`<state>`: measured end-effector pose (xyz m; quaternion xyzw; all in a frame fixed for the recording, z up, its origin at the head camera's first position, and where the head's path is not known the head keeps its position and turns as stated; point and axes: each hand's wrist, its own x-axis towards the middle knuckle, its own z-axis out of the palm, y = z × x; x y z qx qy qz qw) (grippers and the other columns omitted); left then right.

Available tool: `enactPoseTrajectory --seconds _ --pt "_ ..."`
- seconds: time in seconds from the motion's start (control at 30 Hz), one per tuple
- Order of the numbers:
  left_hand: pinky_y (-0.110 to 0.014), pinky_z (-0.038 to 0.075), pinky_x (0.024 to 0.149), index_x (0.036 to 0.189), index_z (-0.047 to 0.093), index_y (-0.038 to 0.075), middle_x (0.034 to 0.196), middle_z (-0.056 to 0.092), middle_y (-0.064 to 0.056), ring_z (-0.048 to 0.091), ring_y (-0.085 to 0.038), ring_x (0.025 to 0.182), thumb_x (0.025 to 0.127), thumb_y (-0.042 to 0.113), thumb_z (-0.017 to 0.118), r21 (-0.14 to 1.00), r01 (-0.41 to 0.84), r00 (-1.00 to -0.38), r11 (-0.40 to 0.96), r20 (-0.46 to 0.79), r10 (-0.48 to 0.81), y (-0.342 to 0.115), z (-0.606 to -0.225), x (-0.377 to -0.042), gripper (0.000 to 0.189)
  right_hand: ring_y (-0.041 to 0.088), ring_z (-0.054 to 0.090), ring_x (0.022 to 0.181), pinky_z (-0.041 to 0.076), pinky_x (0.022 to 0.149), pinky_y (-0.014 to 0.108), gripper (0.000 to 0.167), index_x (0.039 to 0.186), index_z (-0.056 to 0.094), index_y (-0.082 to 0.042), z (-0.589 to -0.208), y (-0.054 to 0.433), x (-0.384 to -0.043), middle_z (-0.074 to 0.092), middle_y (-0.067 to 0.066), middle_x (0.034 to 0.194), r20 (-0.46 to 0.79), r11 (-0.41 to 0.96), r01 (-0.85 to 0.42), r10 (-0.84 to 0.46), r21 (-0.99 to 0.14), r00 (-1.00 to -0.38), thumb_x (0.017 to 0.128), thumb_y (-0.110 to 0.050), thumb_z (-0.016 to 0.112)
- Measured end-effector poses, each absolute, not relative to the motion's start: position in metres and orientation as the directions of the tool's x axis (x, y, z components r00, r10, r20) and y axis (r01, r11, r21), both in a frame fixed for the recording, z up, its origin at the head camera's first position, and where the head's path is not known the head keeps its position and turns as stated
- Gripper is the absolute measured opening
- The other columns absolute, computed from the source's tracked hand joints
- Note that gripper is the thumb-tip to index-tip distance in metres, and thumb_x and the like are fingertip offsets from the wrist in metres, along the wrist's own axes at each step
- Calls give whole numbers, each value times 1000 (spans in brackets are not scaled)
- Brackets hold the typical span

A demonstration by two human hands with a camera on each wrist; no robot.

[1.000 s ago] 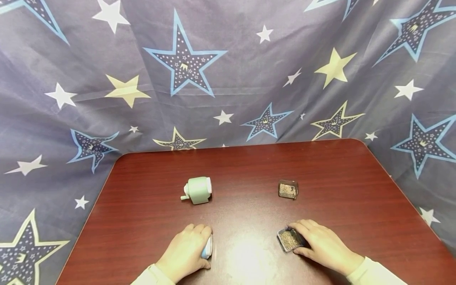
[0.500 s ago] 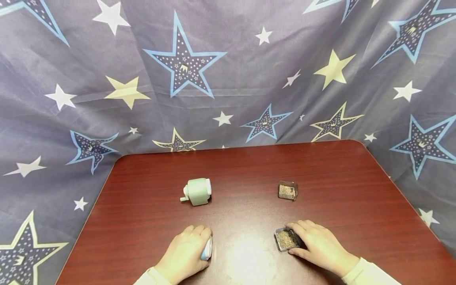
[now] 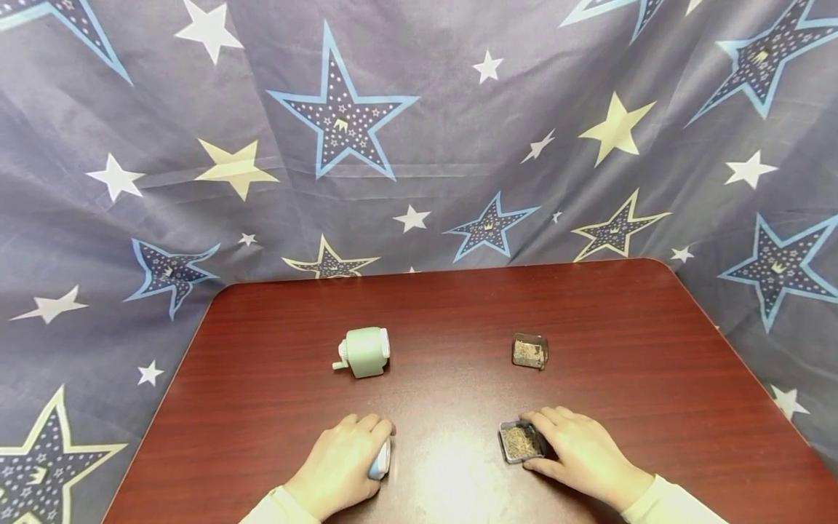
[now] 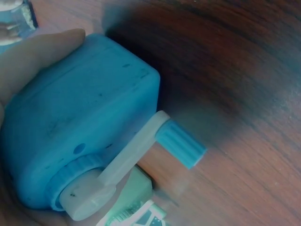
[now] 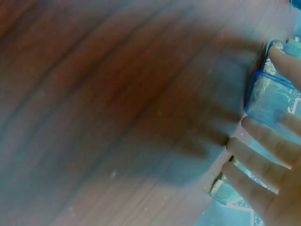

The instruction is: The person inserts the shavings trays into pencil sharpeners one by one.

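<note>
My left hand point(image 3: 343, 462) grips a blue crank pencil sharpener point(image 3: 380, 462) low on the table, mostly hidden by the fingers in the head view. The left wrist view shows the blue pencil sharpener point(image 4: 84, 108) close up, its white crank arm point(image 4: 129, 150) ending in a ribbed blue knob point(image 4: 181, 143). With thumb and index finger my right hand point(image 3: 583, 455) holds a small clear shavings drawer point(image 3: 503, 445), which has brownish pencil shavings in it. The other right fingers are spread out in the right wrist view, near the clear shavings drawer point(image 5: 265, 101).
A light green crank pencil sharpener point(image 3: 368, 353) lies beyond my left hand, crank towards the left. Beyond the right hand sits a second clear drawer point(image 3: 529, 337) with shavings. The reddish-brown table point(image 3: 452, 313) ends at a star-patterned cloth point(image 3: 419, 160).
My right hand has slid the shavings drawer a short way left, and the drawer has turned a little straighter. The left hand and blue pencil sharpener have hardly moved.
</note>
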<state>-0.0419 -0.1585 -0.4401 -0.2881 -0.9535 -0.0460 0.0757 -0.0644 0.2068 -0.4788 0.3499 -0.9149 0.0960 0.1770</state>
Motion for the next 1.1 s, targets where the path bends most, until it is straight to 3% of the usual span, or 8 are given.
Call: enactPoseTrajectory --seconds 1.1 --pt "-29 41 49 90 57 20 77 57 8 52 -15 62 44 27 90 66 562 -823 825 143 549 -159 -439 -47 56 12 62 85 52 71 33 58 113 65 -15 -477 191 -64 66 -6 96 374 740 -669 -600 -77 -707 69 -49 82"
